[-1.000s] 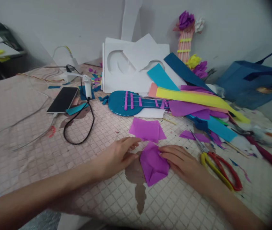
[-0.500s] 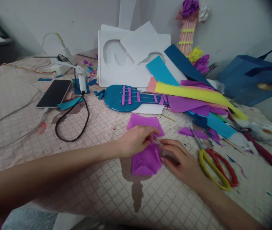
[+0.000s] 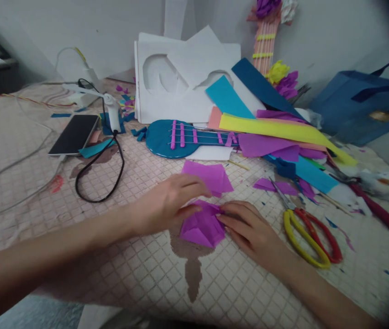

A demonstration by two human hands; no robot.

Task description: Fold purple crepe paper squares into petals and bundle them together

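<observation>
A folded piece of purple crepe paper (image 3: 203, 226) lies on the quilted cloth in front of me. My right hand (image 3: 249, 228) pinches its upper right corner between thumb and fingers. At its upper left hovers my left hand (image 3: 170, 203), thumb and fingers apart, holding nothing; the thumb tip is close to the paper's edge, and I cannot tell whether it touches. Just beyond lies a second purple crepe piece (image 3: 211, 176), partly behind the left fingers. Farther back is a small blue paper-covered guitar (image 3: 172, 139) with pink strips and strings.
Scissors (image 3: 307, 233) with yellow and red handles lie right of my right hand, beside red-handled pliers (image 3: 375, 208). Crepe strips (image 3: 276, 125) are heaped at back right, near a blue bag (image 3: 359, 109). A phone (image 3: 74, 135) and a black cord loop (image 3: 100, 198) lie left.
My left hand has let go of the purple paper and moved left, its fingers opening. The right hand has closed on the paper's corner, and the paper has turned slightly.
</observation>
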